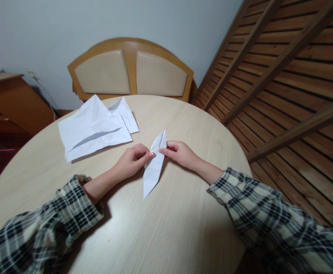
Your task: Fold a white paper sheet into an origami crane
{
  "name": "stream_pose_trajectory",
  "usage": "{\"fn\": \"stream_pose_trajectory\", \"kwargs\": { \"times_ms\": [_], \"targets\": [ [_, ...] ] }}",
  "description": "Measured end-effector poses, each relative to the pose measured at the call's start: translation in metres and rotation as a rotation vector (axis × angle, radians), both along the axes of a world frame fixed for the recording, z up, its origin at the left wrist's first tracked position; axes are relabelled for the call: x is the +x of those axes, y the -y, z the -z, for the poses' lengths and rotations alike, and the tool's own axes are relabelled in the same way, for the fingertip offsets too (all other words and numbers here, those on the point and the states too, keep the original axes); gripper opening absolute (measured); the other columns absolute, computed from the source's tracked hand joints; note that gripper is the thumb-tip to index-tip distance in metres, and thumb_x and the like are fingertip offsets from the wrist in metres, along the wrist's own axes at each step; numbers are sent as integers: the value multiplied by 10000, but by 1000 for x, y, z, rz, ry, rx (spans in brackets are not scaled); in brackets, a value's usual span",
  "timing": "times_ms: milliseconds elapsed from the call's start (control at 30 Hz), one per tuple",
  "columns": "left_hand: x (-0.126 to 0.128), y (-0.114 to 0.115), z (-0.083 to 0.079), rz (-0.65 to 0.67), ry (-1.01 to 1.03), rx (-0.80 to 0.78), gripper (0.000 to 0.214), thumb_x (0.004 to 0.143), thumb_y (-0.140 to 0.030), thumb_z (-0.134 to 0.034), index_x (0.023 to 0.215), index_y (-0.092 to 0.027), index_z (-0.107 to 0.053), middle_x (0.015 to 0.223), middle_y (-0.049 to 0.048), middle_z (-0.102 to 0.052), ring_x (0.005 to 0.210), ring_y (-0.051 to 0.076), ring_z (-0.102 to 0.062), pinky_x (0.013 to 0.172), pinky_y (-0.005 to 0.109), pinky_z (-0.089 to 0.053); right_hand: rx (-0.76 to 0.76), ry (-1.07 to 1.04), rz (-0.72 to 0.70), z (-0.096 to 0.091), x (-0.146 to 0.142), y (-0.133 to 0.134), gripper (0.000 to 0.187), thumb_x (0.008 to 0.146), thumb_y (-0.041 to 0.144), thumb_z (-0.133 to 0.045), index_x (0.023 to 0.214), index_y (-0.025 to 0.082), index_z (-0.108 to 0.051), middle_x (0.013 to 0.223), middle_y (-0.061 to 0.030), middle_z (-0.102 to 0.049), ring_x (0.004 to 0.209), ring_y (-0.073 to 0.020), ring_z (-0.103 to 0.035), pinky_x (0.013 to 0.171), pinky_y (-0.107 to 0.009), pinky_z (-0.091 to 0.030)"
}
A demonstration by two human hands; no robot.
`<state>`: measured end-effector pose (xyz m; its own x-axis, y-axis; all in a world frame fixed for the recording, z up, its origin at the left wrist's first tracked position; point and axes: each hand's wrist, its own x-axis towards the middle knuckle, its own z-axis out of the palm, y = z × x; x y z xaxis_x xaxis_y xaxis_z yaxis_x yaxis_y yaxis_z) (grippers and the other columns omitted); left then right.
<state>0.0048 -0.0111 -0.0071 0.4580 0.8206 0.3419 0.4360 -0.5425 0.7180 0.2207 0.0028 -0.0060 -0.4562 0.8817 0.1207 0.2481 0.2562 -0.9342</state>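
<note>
Plaid shirt sleeves (pixel 66 217) above the round table (pixel 166 243)

Left hand (pixel 132 159) and right hand (pixel 181 153), thumbs nearly closed against fingers, pinch the folded white paper (pixel 154 169) from both sides, over the table's middle. Creased papers (pixel 82 129) lie toward the table's far left; beyond it stands a padded chair (pixel 133 68), right of it a slatted wooden panel (pixel 286 78).

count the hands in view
2: the left hand at the left edge of the folded white paper, the right hand at its right edge.
</note>
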Motion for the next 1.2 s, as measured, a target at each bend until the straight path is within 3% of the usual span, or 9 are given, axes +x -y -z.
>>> {"fn": "stream_pose_trajectory", "kwargs": {
  "times_ms": [167,433,533,667,800,1200],
  "targets": [
    [0,0,1,-36,16,26,313,916,-385,-550,705,-167,-626,697,18,-599,675,145,-553,643,278,-439,56,47,-30,0,-1,2,425,880,528,-555,642,176,-544,633,18,-493,623,-122,-450,607,-272,-364],
    [2,3,-1,12,-103,104,378,962,-359,-490,652,-174,-599,672,24,-589,745,178,-554,709,315,-432,127,94,-23,0,-1,2,414,912,494,-510,630,195,-460,622,35,-397,606,-121,-385,580,-276,-312],
    [4,2,-3,15,-182,157,379,966,-349,-478,645,-178,-586,642,19,-567,744,190,-524,725,335,-407,200,164,-4,0,0,1,423,928,468,-498,610,198,-427,609,37,-380,602,-122,-379,583,-279,-296],
    [4,0,-1,-28,-238,183,288,943,-340,-518,730,-173,-615,748,37,-602,779,203,-523,770,363,-400,347,289,4,-1,2,-2,454,955,423,-491,577,197,-378,583,34,-390,628,-131,-406,663,-291,-320],
    [4,-1,3,-83,-272,178,227,909,-365,-572,799,-168,-602,830,59,-603,834,228,-528,774,370,-410,418,374,-1,0,2,-5,428,949,346,-540,574,186,-410,591,30,-435,649,-134,-436,719,-299,-328],
    [5,-1,6,-129,-327,188,214,908,-362,-572,970,-157,-576,941,89,-604,906,259,-531,815,408,-436,382,534,55,2,4,-5,404,930,363,-608,586,170,-523,642,8,-514,690,-140,-457,718,-296,-311]
  ]
}}
